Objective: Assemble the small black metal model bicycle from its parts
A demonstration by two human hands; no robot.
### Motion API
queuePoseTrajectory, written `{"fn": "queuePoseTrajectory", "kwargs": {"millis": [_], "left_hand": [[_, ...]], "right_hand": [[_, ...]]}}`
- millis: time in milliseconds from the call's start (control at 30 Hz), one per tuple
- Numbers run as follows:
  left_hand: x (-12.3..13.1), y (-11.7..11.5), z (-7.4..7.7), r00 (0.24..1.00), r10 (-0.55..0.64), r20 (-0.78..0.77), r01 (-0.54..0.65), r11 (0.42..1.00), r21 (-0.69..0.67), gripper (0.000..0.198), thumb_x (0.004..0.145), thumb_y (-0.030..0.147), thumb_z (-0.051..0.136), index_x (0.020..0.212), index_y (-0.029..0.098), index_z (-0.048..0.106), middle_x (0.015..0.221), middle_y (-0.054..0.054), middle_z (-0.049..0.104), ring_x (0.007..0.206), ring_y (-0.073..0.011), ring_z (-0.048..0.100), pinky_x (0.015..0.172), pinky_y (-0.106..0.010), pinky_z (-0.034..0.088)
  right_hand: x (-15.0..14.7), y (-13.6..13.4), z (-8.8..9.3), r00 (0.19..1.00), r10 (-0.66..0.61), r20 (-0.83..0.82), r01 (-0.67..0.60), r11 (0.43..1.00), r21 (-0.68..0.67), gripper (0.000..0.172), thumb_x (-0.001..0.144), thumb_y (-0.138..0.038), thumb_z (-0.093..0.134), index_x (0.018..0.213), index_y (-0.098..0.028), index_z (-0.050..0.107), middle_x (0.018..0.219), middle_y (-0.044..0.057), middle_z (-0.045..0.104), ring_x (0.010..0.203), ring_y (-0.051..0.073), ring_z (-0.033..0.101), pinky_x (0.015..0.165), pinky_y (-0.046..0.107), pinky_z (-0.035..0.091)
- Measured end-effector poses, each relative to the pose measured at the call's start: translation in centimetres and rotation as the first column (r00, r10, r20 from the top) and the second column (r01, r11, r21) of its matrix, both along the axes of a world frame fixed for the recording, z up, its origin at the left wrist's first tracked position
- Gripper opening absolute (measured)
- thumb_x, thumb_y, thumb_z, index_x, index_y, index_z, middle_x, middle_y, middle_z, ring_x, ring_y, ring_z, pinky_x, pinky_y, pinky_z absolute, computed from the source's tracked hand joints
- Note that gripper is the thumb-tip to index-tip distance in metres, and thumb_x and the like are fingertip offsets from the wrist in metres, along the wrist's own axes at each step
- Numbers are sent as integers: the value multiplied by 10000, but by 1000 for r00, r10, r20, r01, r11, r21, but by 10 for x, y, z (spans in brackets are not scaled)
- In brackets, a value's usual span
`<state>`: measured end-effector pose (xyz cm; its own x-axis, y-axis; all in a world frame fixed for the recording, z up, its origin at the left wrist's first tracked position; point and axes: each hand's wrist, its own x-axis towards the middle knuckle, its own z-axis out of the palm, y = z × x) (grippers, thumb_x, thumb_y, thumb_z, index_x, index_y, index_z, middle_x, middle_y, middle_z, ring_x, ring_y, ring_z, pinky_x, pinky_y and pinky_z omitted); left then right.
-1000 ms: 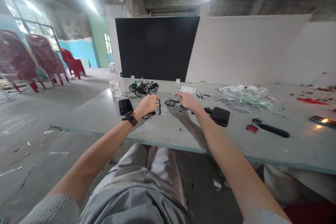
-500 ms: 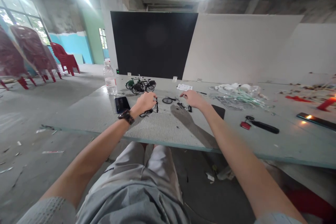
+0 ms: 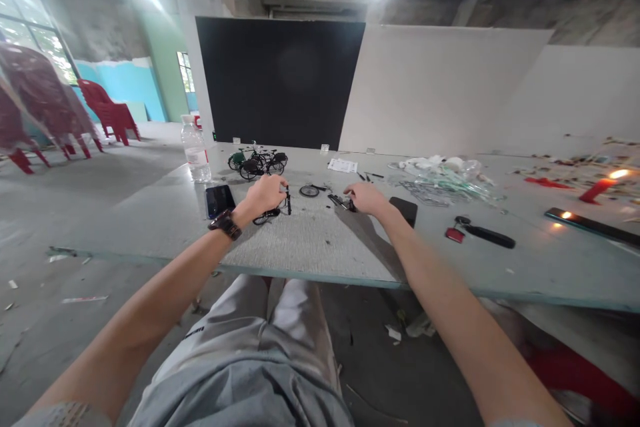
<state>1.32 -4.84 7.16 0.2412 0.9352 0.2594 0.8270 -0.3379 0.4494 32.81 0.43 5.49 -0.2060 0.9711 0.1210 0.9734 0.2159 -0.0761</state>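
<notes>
My left hand grips the upright black part of a miniature model bicycle, whose rear section lies low on the grey table. My right hand reaches down at a cluster of small black model parts, and its fingertips are at or just over them. Whether those fingers hold a piece is hidden. A loose small spoked wheel lies between my hands. A black smartphone lies just left of my left hand.
Two finished model bicycles stand behind my hands beside a plastic water bottle. To the right are a black case, a paper sheet, clear plastic sprues, a black-handled tool, a lit red candle.
My right hand has dropped from above the table onto the small black parts. My left hand stays on the model bicycle. The whole scene has slid left in view as my head turned.
</notes>
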Motion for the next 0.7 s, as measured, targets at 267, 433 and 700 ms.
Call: {"fn": "queuePoseTrajectory", "kwargs": {"millis": [267,433,700], "left_hand": [[2,-2,0,997,53,-51,-51,998,30,408,835,180,585,1223,169,710,837,-73,757,835,-206,707,793,-284,534],[3,-3,2,997,50,-65,-48,998,33,411,839,175,574,1225,152,713,845,-86,755,832,-215,708,783,-288,526],[0,-1,1,999,32,-43,-32,999,5,416,844,186,588,1244,149,699,856,-82,760,871,-215,714,807,-285,526]], "right_hand": [[-7,11,-9,999,-8,36,9,1000,-22,397,934,-103,514,1257,-117,744,1249,192,728,1185,304,667,992,352,504],[-3,13,-7,1000,0,25,0,1000,-6,369,927,-101,543,1231,-117,752,1212,200,742,1142,293,682,974,346,506],[17,4,5,998,-68,-16,68,998,9,303,945,-129,559,1160,-121,774,1177,184,750,1056,286,700,903,324,511]]}}
